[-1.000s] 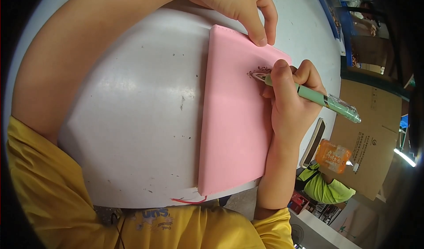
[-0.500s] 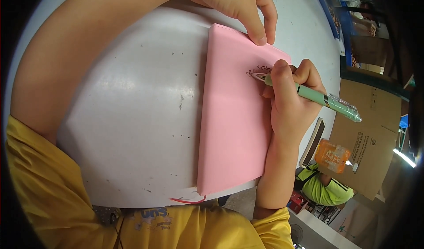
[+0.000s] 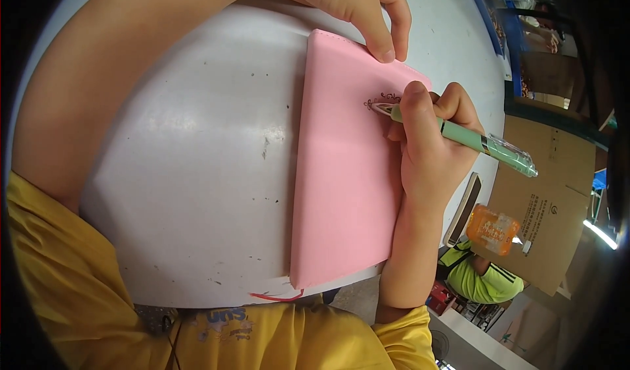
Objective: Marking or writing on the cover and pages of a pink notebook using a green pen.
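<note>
A pink notebook [image 3: 348, 180] with a stitched edge lies closed on the white table. My right hand [image 3: 430, 140] is closed around a green pen [image 3: 489, 145], whose tip touches the cover beside a small dark curly drawing [image 3: 388, 97]. The pen's clip end points to the right. At the notebook's far edge, my left hand [image 3: 367, 16] pinches or presses the border between thumb and forefinger; its other fingers are partly hidden. A red ribbon [image 3: 279, 297] trails from the notebook's near corner.
The white table [image 3: 197, 173] carries dark specks and scuffs. At the right stand a phone [image 3: 463, 209], an orange bottle [image 3: 493, 230] and a cardboard box [image 3: 541, 193]. Beyond the table edge is a person in a bright yellow-green top [image 3: 487, 280]. Blue trays [image 3: 485, 16] sit far right.
The whole view has shifted slightly. The pen tip remains at the drawing, and the left hand still holds the notebook's far edge.
</note>
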A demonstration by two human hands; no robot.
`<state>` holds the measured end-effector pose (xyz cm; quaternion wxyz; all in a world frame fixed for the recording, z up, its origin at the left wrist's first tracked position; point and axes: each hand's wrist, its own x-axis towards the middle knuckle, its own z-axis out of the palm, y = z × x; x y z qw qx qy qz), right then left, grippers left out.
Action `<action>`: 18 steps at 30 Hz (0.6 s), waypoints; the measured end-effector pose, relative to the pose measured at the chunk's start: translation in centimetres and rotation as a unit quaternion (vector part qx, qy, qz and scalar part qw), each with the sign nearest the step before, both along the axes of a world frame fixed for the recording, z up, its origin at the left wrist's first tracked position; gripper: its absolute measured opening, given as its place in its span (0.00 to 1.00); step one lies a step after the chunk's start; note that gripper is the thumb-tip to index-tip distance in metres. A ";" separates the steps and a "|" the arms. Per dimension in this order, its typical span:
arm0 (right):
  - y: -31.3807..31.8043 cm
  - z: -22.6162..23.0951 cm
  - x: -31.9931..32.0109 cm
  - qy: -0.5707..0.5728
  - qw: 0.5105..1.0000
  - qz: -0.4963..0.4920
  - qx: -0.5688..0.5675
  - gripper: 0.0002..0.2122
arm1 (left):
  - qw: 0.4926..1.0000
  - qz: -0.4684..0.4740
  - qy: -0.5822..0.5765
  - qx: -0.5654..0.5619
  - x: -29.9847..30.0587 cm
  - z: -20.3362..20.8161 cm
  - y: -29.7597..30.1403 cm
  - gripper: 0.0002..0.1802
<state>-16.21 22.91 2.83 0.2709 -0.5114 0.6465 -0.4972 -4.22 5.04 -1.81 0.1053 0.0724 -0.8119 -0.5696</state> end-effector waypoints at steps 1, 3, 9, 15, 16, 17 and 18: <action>0.0 0.0 0.0 0.001 1.000 0.000 0.000 0.16 | 1.000 0.000 0.001 0.000 0.0 0.1 0.1 0.17; 0.0 0.0 0.0 0.009 1.000 -0.001 -0.001 0.16 | 1.000 0.010 -0.008 -0.014 0.1 0.4 0.2 0.17; -0.1 0.0 0.1 0.010 1.000 0.007 -0.005 0.16 | 1.000 0.017 0.005 -0.018 0.1 0.1 0.2 0.17; -0.1 0.1 0.0 0.000 1.000 0.015 0.001 0.16 | 1.000 0.025 -0.011 -0.014 0.3 0.5 0.4 0.17; -0.1 0.1 0.0 0.001 1.000 0.015 0.001 0.16 | 1.000 0.025 -0.010 -0.014 0.3 0.5 0.4 0.17; -0.1 0.1 0.0 0.002 1.000 0.015 -0.001 0.16 | 1.000 0.026 -0.009 -0.014 0.3 0.5 0.4 0.17; -0.1 0.1 0.0 0.003 1.000 0.015 -0.003 0.16 | 1.000 0.027 -0.007 -0.013 0.3 0.5 0.4 0.17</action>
